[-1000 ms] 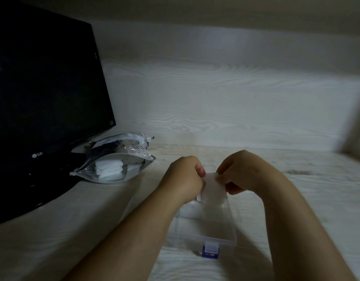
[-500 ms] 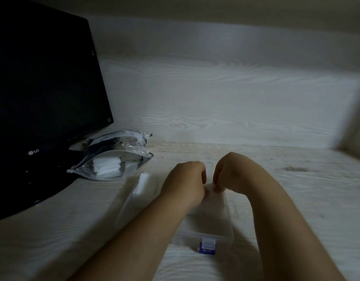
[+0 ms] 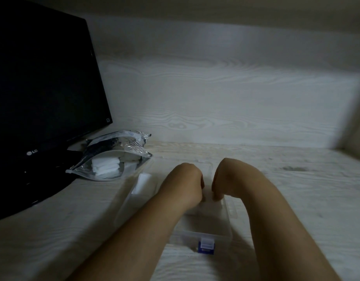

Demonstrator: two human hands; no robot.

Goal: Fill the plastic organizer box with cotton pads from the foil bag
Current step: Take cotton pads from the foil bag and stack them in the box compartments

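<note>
Broadly, a pale wood-grain desk top (image 3: 296, 199) fills the lower view, and a matching wood-grain back panel (image 3: 215, 98) rises behind it. At the far left a black flat LG monitor (image 3: 43, 88) stands on the desk, its screen dark.

Two bare forearms reach in from the bottom edge and meet near the middle. Just beside the monitor's foot lies a crinkled silver foil bag (image 3: 114, 157) with a clear front. It rests on its side with its mouth toward the hands, and a stack of white pads shows through the front.

Under the hands sits a clear rectangular plastic organizer box (image 3: 207, 234), with a small blue-and-white latch (image 3: 206, 245) on its near wall. Left of the box a clear flat plastic panel (image 3: 132, 201) lies on the desk; whether it joins the box I cannot tell. A small white oblong (image 3: 143, 180) shows at its far end, too blurred to name.

The left hand (image 3: 187, 179) and the right hand (image 3: 225, 177) are knuckles-up and nearly touching over the far part of the box. Both have their fingers curled tightly downward. The right fingertips (image 3: 216, 197) pinch the far edge of a square white cotton pad (image 3: 212, 206), which lies inside the box. The left hand's fingers meet the same edge, though the back of the hand hides most of that grip.
</note>
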